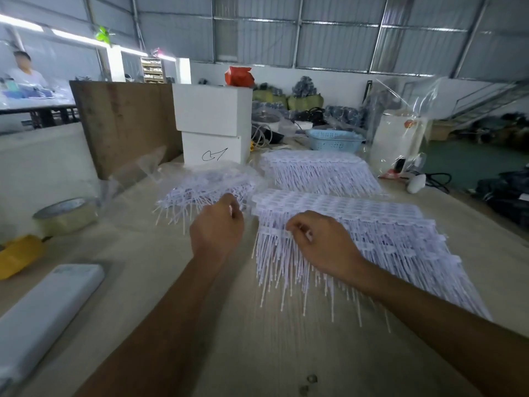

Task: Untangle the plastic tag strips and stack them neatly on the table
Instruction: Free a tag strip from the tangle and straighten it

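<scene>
R hand (323, 247) sits on the near stack of tag strips (372, 242), fingers curled, thumb and forefinger pinching the header bar of one white strip (274, 234) at the stack's left edge. L hand (218, 224) is just left of that stack, fingers curled in; looks like it pinches thin tag ends from the loose pile, but the view is blurred there, so not sure. Both forearms reach in from the bottom of the frame.

Near stack lies flat on the table (229, 325), headers toward the far side, thin tails fanning toward the person. A 2nd neat stack (317, 170) lies behind it, same way round. Left of that, the tangled pile of strips (200, 187) lies partly inside a clear plastic bag (148, 170), tails sticking out at odd angles.

Further out, left side: roll of tape (65, 214) near the table edge, a yellow object (17, 253) in front of it, and a long white box (43, 316) by the near-left corner. Behind the piles: two white boxes (213, 124) stacked, bottom one w/ a pen scribble, a red bag (240, 75) on top; a brown board (126, 121) stands left of them. Light blue basket (333, 140) sits behind the far stack, clear bags (400, 130) to its right. A person (24, 70) is at another table, far left.
</scene>
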Motion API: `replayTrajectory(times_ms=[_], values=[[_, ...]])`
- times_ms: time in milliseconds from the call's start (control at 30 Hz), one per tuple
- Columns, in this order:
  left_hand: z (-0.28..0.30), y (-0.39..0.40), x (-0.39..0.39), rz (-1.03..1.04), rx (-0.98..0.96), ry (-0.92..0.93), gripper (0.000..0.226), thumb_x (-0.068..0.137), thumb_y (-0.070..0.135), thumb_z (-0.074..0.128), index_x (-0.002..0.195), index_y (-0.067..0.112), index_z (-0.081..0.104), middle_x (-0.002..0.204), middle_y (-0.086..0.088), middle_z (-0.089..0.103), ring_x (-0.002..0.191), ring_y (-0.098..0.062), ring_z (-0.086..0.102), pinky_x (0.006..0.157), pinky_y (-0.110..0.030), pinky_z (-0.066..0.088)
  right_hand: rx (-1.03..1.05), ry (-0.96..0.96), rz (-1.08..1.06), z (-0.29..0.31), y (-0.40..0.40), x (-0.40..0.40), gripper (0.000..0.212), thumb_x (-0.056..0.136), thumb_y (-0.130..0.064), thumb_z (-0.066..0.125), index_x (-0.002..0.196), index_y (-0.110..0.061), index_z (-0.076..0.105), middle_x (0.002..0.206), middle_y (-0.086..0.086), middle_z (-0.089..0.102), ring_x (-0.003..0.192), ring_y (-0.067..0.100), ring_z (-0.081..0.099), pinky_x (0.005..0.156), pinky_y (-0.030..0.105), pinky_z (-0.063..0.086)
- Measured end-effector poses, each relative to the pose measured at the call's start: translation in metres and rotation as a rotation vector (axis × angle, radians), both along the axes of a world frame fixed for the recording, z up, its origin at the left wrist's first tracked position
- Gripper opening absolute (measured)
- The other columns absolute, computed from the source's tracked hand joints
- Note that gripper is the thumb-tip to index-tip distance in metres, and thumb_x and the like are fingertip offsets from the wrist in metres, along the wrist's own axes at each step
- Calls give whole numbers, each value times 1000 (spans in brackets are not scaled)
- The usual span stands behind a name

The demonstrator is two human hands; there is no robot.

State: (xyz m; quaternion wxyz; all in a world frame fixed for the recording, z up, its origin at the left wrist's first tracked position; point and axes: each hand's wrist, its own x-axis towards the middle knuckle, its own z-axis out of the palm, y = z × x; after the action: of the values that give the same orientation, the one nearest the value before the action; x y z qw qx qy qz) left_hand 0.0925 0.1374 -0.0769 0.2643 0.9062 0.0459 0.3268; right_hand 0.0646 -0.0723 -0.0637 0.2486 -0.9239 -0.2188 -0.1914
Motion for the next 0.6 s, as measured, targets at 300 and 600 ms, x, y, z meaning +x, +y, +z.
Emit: replayTrajectory(times_ms=[300, 600], values=[[-28, -33, 16, -103, -88, 272, 29, 95, 54, 49, 95, 28, 63, 94, -1, 71, 90, -27, 67, 81, -37, 53, -128, 17, -566, 2, -188, -7, 20, 97, -16, 59, 114, -10, 68, 110, 15, 66, 94, 34, 64, 79, 40, 52], [-35, -31, 21, -144, -128, 154, 20, 90, 51, 62, 91, 30, 58, 78, 6, 62, 75, -20, 58, 70, -31, 46, 184, 183, -729, -11, -232, -13, 24, 95, -30, 67, 114, -16, 63, 95, 6, 64, 72, 18, 56, 62, 30, 41]])
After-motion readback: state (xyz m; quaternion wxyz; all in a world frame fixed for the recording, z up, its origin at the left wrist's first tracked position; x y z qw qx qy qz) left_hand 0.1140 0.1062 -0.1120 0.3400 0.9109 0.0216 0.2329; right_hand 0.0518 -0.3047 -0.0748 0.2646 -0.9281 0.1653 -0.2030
